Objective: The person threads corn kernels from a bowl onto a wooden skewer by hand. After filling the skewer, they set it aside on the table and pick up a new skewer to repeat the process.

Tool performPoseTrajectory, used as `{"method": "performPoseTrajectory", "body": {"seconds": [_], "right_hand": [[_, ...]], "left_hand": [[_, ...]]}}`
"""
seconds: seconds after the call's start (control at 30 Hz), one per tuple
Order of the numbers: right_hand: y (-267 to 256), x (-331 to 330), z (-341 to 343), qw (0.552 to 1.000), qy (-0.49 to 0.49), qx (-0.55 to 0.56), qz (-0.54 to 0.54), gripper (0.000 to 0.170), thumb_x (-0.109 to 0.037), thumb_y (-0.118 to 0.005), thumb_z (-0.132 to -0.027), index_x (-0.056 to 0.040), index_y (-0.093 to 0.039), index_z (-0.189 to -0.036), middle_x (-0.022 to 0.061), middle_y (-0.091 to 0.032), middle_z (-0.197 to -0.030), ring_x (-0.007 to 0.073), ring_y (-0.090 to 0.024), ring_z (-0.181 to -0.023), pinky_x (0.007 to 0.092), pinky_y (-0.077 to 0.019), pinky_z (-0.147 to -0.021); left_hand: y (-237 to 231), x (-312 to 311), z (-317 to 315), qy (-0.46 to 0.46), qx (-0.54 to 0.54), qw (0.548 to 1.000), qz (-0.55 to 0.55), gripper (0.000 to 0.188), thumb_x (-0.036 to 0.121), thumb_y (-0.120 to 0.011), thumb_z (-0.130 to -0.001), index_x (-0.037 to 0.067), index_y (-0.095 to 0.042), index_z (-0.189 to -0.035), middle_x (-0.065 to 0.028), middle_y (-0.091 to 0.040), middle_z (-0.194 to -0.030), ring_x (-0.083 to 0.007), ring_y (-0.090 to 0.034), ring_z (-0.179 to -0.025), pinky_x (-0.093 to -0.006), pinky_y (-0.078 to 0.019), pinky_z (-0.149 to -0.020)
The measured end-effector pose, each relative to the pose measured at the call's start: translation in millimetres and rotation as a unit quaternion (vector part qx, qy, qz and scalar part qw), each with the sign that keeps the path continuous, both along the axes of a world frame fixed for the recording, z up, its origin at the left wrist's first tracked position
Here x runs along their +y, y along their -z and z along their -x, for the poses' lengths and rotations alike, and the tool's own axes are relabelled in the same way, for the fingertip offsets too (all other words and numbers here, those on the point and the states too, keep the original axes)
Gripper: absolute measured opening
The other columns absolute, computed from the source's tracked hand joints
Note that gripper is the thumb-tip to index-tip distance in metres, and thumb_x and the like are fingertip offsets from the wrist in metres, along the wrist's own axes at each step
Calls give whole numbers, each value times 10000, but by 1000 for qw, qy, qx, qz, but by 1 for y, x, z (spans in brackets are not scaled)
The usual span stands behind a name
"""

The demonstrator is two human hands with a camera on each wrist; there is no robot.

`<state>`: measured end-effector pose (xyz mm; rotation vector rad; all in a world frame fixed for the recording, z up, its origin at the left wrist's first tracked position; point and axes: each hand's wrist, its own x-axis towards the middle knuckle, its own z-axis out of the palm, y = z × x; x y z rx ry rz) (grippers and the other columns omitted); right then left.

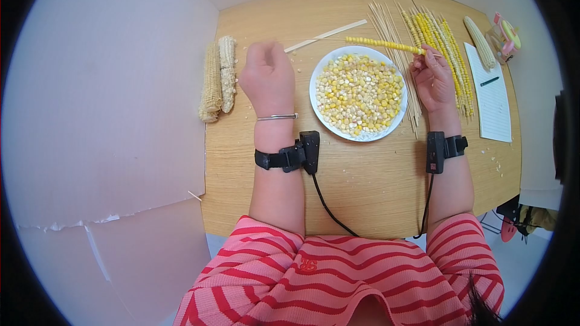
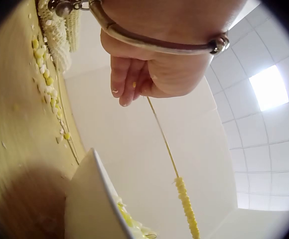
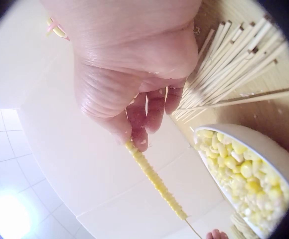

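Observation:
A thin skewer threaded with yellow corn kernels (image 1: 383,43) stretches between my two hands above the far rim of a white plate (image 1: 312,93). My left hand (image 1: 267,78) has its fingers curled round the bare end of the skewer (image 2: 160,130); its fingertips are partly hidden in the head view. At the other end, my right hand (image 1: 434,78) pinches the kernel-covered part between thumb and fingers, with a short tip sticking out past them. Loose yellow and whitish kernels (image 1: 359,93) fill the plate.
Stripped cobs (image 1: 226,72) lie at the left. Bare skewers (image 1: 393,42) and several kernel-threaded skewers (image 1: 456,60) lie at the right, beside a lined sheet (image 1: 495,108) with a pen (image 1: 489,81) and a pale cob (image 1: 480,42). A flat strip (image 1: 332,33) lies behind the plate.

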<state>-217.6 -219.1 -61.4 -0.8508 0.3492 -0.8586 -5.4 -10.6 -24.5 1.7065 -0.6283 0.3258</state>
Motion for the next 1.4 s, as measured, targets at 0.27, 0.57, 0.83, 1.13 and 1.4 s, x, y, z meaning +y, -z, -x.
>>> {"method": "performPoseTrajectory", "body": {"seconds": [0.27, 0.57, 0.83, 1.13, 1.4], "right_hand": [[-1, 1, 0, 1000, -2, 1, 2, 216, -128, -580, -859, -18, -584, -1044, 90, -605, -911, 121, -511, -733, 260, -422, -723], [-4, 6, -2, 999, -14, 18, 24, 206, -113, -584, -852, 1, -593, -1023, 70, -596, -873, 129, -531, -741, 258, -434, -722], [-4, 6, -2, 999, -32, -3, 18, 210, -108, -585, -851, 8, -596, -1025, 56, -598, -837, 127, -540, -748, 258, -437, -723], [-3, 3, -2, 1000, -11, -9, -5, 214, -111, -583, -854, 1, -591, -1036, 69, -601, -882, 121, -522, -756, 254, -432, -723], [-3, 2, -2, 1000, 5, -6, -24, 215, -111, -584, -854, 1, -587, -1038, 87, -598, -908, 115, -512, -730, 252, -431, -721]], "left_hand": [[-2, -1, 1, 28, 38, 999, 12, 60, -24, -550, -826, -52, -555, -878, -128, -636, -868, -162, -645, -805, -231, -515, -717], [-1, -19, 24, 154, 71, 985, 36, 92, -42, -523, -841, -55, -541, -930, -144, -627, -940, -179, -633, -880, -242, -507, -770], [-10, -26, 44, 268, 110, 957, 12, 140, -18, -526, -849, -38, -544, -986, -126, -636, -956, -152, -619, -916, -229, -482, -792], [-13, -17, 29, 258, 173, 950, 28, 215, -5, -556, -834, -33, -548, -1047, -103, -640, -923, -131, -617, -847, -222, -482, -764], [-2, -5, 13, 236, 104, 940, -222, 142, 47, -627, -759, 25, -655, -897, -66, -627, -863, -133, -581, -761, -260, -477, -689]]}}
